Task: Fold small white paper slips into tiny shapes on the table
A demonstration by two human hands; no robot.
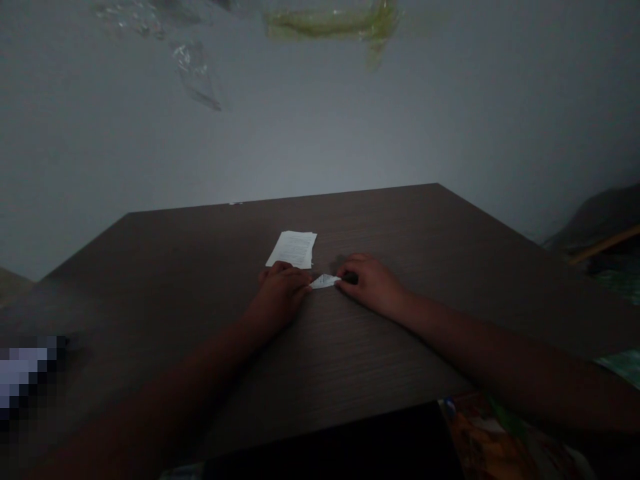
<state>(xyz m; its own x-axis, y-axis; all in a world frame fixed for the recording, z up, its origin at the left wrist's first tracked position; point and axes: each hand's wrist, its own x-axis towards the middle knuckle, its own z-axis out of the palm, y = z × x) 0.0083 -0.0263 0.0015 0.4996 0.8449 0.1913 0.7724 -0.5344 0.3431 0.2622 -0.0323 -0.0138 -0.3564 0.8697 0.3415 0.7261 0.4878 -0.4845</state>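
Note:
A small folded piece of white paper (325,281) lies on the dark wooden table (200,280) between my two hands. My left hand (281,288) rests knuckles-up with its fingers curled, its fingertips pinching the paper's left end. From the other side my right hand (371,282) pinches the paper's right end, fingers bent and pressed down. Both forearms lie across the tabletop. Just behind my hands lies a flat white sheet with printed text (293,249).
The table stands against a plain grey wall (450,120). Clear plastic and something greenish (330,23) hang at the top of the view. A blurred pale patch (27,373) sits at the left table edge. Colourful fabric (500,447) shows below the front edge.

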